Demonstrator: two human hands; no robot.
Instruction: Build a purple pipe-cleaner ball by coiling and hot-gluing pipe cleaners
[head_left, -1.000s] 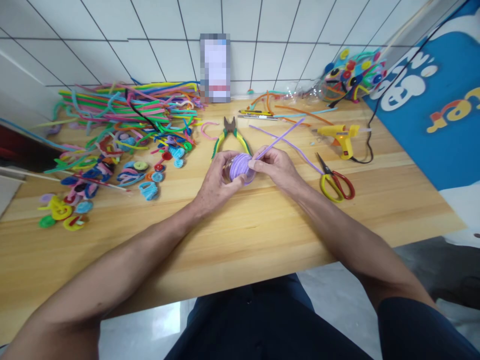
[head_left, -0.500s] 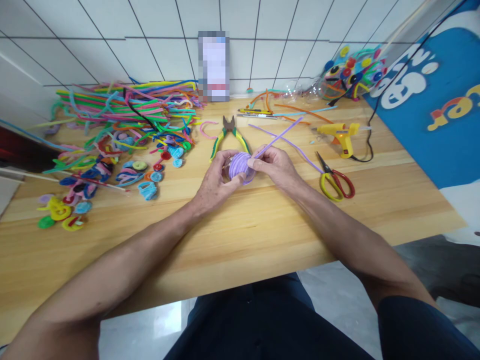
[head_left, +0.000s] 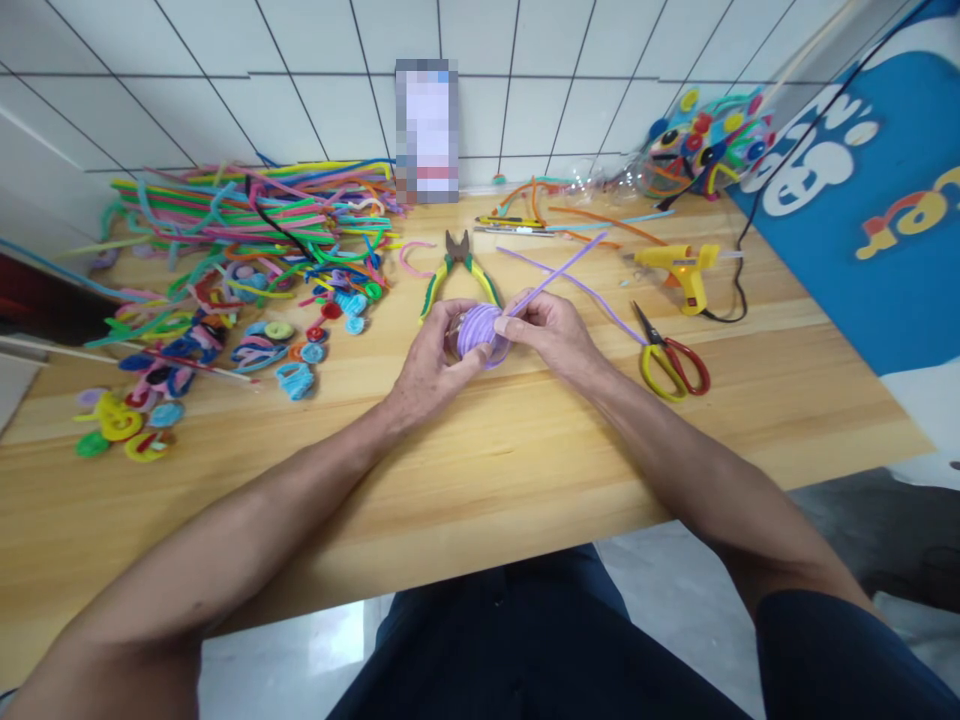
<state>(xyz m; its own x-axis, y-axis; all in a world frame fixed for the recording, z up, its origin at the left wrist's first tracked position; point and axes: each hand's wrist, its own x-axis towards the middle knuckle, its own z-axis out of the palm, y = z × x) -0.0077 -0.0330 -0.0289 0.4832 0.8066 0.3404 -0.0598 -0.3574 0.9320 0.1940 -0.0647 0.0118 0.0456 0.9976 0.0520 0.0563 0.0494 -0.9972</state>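
Observation:
A lilac ball (head_left: 478, 331) of wound pipe cleaner sits between both hands above the wooden table (head_left: 480, 470). My left hand (head_left: 433, 364) is closed round the ball's left side, thumb across its front. My right hand (head_left: 550, 330) pinches the loose lilac pipe cleaner (head_left: 562, 270) against the ball's right side; its free end slants up and to the right. A second lilac pipe cleaner (head_left: 592, 293) lies on the table crossing it.
Green-handled pliers (head_left: 459, 270) lie just behind the hands. Red-and-yellow scissors (head_left: 667, 362) and a yellow glue gun (head_left: 682, 270) with a black cord are to the right. A heap of coloured pipe cleaners (head_left: 255, 225) and small coils (head_left: 150, 390) fills the left. A decorated craft piece (head_left: 705, 135) stands back right.
Hardly anything has moved; the hands keep the same hold on the lilac ball, and the view has shifted very slightly.

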